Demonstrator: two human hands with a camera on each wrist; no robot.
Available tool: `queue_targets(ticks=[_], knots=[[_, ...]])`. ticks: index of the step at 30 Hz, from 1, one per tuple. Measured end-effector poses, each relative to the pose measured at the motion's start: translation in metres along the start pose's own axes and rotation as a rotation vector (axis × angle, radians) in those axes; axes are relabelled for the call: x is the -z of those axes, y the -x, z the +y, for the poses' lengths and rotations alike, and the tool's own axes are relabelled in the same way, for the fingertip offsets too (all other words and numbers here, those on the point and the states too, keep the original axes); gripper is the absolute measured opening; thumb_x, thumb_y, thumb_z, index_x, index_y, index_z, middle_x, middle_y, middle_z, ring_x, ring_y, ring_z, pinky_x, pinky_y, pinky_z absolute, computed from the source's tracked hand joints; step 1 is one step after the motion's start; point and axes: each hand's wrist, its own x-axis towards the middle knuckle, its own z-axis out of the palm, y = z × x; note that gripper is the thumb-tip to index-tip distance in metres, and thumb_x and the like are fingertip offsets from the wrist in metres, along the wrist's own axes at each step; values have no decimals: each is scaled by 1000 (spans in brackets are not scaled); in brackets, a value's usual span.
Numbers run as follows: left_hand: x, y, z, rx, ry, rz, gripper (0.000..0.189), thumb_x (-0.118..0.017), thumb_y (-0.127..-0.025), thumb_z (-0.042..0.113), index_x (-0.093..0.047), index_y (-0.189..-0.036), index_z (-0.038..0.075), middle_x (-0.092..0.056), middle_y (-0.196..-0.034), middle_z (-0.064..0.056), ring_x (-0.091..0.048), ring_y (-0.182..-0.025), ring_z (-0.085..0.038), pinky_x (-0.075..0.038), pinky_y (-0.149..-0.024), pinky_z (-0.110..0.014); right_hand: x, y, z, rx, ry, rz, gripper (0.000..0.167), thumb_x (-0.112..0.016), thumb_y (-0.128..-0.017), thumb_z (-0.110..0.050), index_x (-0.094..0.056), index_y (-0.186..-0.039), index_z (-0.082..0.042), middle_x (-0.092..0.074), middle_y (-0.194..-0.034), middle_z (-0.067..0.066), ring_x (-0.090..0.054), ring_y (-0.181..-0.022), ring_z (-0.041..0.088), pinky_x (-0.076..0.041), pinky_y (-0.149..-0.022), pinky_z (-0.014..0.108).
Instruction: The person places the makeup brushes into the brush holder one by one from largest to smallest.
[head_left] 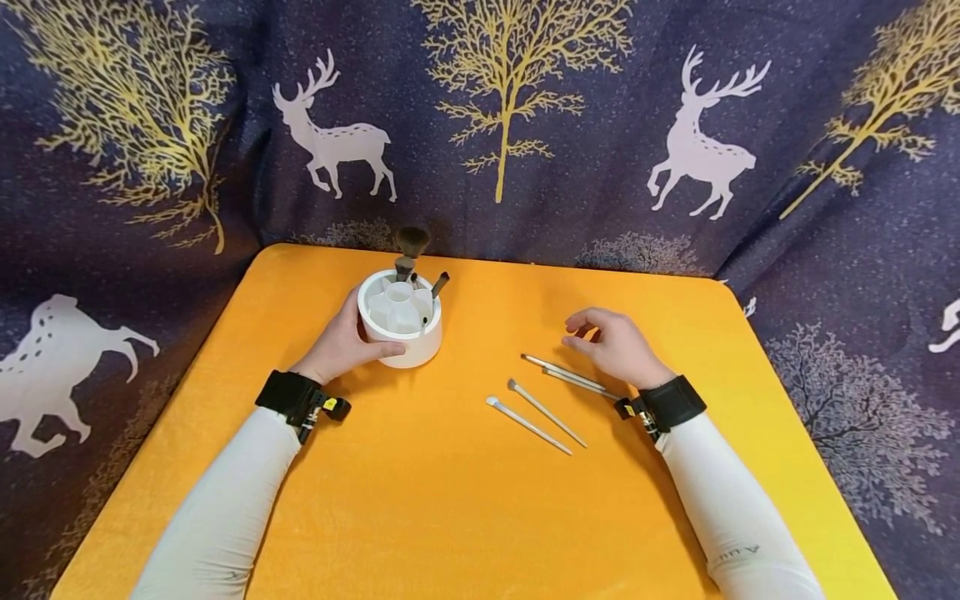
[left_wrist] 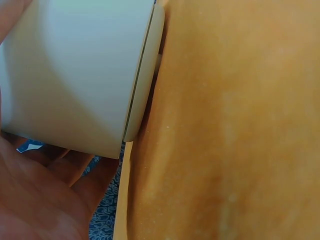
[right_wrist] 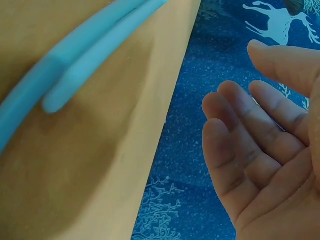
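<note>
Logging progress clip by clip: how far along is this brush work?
Apparently done: several upright brushes stand in the white holder. In hand: the left hand grips that holder; the right hand holds nothing. Seemingly remaining: four loose brushes lying on the table.

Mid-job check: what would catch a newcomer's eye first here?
First, the bright orange table against a dark backdrop with pale deer and golden trees. On it, at back left, the left hand grips a white brush holder; four loose brushes lie nearer the empty right hand.
</note>
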Motion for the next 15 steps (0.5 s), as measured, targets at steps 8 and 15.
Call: queue_targets(ticks=[8,15], knots=[[1,1,0,5,-6,-1,126,-102,-85,26,-18,-178,22,-39,-173,-12,-42,-154,-38,-31,-129,-63,2,6,3,-13,10,-13,26,-86,-101,-15,-80,-123,-4,-79,-108,3,-71,-95,21,-57,-80,42],[0,0,1,6,-3,0,124,-102,-85,27,-19,-177,21,-39,-172,-12,-42,-154,-38,-31,-129,-63,1,9,2,-28,27,-55,25,-86,-101,-20,-82,-122,-7,-77,-105,-1,-69,-92,18,-57,-80,43]])
